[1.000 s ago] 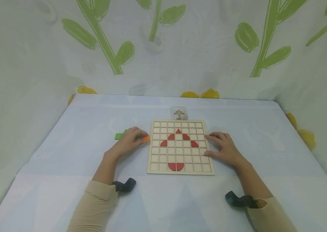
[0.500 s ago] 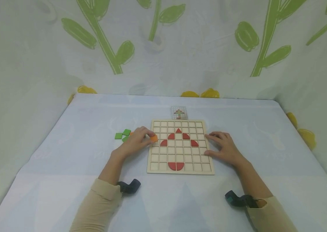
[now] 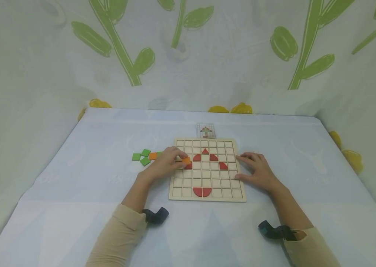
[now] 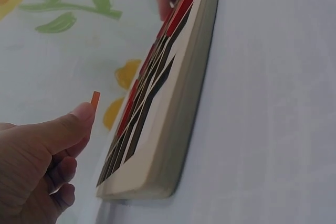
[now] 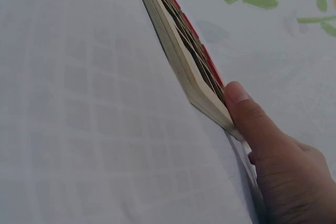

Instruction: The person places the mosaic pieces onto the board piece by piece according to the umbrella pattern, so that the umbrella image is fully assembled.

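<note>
Head view: left hand (image 3: 163, 163) pinches orange tile (image 3: 186, 160) over left side of board (image 3: 206, 173). Right hand (image 3: 258, 170) rests on board's right edge, thumb and index spread. Green tiles (image 3: 136, 157), second orange tile (image 3: 153, 156) on table (image 3: 74, 185), left of board; card (image 3: 206, 130) at far edge.

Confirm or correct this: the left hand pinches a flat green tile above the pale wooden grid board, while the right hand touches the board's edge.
Wrong colour: the head view shows the left hand pinching a flat orange tile above the pale wooden grid board. The right hand does touch its edge.
</note>
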### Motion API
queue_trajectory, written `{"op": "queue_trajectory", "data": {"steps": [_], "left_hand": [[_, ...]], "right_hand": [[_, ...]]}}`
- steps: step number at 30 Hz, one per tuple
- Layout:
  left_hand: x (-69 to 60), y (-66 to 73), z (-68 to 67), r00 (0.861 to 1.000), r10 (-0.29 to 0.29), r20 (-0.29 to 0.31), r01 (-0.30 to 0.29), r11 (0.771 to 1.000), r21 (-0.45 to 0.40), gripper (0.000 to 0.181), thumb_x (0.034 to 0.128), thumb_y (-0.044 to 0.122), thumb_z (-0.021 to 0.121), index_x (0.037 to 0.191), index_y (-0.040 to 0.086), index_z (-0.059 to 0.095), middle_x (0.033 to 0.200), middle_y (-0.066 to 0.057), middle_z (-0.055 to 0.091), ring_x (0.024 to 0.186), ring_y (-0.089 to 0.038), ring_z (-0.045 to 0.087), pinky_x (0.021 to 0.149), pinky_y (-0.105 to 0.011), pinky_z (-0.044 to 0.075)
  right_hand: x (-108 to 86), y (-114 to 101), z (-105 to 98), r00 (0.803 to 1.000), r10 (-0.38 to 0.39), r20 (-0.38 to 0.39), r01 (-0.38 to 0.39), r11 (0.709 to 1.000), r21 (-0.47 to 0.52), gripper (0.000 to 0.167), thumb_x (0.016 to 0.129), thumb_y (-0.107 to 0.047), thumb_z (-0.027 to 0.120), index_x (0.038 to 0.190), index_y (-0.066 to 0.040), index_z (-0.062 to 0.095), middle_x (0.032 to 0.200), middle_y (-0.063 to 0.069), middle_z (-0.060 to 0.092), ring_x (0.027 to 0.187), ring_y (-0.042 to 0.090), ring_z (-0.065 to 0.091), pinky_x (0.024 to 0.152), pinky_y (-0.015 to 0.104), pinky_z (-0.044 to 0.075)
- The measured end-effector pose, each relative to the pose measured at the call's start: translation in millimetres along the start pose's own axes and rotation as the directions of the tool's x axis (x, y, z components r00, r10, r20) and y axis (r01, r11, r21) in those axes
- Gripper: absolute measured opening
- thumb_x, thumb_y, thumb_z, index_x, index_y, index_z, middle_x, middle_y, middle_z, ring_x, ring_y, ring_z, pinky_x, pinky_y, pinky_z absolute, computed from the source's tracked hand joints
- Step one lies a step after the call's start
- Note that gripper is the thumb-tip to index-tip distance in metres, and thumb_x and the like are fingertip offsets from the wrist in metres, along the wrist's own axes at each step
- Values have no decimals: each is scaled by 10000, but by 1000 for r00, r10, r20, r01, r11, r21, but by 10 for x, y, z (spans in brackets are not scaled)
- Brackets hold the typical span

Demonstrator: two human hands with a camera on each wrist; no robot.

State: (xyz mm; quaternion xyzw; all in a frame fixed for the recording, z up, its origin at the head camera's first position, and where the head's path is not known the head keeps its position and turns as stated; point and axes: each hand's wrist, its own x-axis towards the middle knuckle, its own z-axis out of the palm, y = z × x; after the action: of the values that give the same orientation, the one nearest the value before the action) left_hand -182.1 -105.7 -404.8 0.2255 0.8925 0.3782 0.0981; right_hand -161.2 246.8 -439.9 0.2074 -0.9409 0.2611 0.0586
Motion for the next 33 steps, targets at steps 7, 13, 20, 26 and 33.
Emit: {"op": "queue_trajectory", "data": {"steps": [7, 13, 20, 26, 33], "left_hand": [[94, 64, 109, 1000, 6, 0, -6, 1000, 17, 279, 869, 205, 685, 1133, 130, 633, 1109, 11, 586, 1101, -181, 470, 937, -357, 423], [178, 132, 201, 999, 43, 2, -43, 997, 58, 320, 852, 216, 705, 1147, 110, 638, 1147, -10, 604, 1121, -184, 485, 940, -339, 428], [248, 169, 308, 996, 85, 10, -85, 992, 98, 328, 872, 261, 682, 1170, 132, 636, 1102, 15, 597, 987, -143, 494, 865, -310, 446], [310, 201, 385, 994, 102, 28, -104, 987, 126, 301, 884, 255, 666, 1155, 126, 652, 1091, 18, 614, 1014, -137, 510, 895, -304, 449], [380, 254, 433, 992, 118, 33, -122, 979, 163, 276, 872, 210, 672, 1130, 112, 669, 1071, -6, 618, 1013, -166, 524, 891, -310, 438]], "right_hand": [[10, -16, 3, 1000, 12, 9, -12, 1000, -7, 684, 721, -376, 787, 1310, -109, 563, 1285, 155, 488, 1190, 350, 374, 961, 543, 316], [9, -27, -1, 1000, 27, 13, -26, 999, -20, 688, 726, -391, 780, 1312, -105, 560, 1286, 152, 484, 1189, 347, 372, 961, 544, 321], [-2, -33, -3, 999, 45, 18, -44, 999, -21, 683, 730, -403, 777, 1305, -102, 566, 1286, 159, 487, 1190, 352, 371, 957, 548, 326], [-7, -50, -7, 999, 43, 16, -43, 999, -5, 676, 729, -385, 781, 1302, -95, 568, 1288, 167, 484, 1197, 361, 364, 961, 559, 321], [5, -62, -14, 999, 32, 3, -32, 999, -12, 681, 722, -384, 789, 1300, -99, 570, 1282, 162, 489, 1192, 349, 371, 960, 552, 329]]}}
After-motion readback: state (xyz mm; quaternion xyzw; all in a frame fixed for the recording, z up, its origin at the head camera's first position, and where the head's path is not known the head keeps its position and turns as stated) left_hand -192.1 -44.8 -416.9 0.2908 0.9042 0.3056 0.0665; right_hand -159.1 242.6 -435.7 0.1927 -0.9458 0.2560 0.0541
